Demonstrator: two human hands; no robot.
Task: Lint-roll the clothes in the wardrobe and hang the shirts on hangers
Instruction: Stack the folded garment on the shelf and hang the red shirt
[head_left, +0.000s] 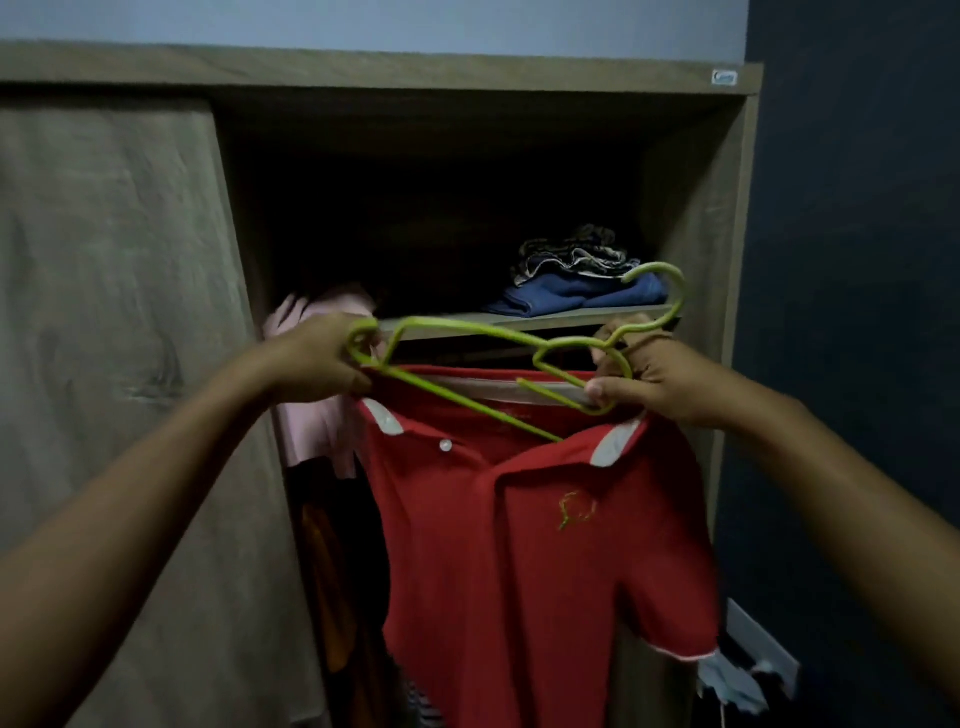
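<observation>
A red polo shirt (519, 545) with white collar trim hangs in front of the open wardrobe (696, 218). A green plastic hanger (467, 330) lies tilted across the shirt's collar, its hook pointing up to the right. My left hand (317, 364) grips the hanger's left end together with the shirt's left shoulder. My right hand (644, 374) grips the hanger near its neck and holds the collar's right side. No lint roller is in view.
A shelf (519, 319) behind the hanger carries folded blue and patterned clothes (576, 280). A pink garment (317, 426) and darker clothes (337, 571) hang at the left inside. The sliding door (114, 338) covers the left half. A dark wall (857, 260) stands at the right.
</observation>
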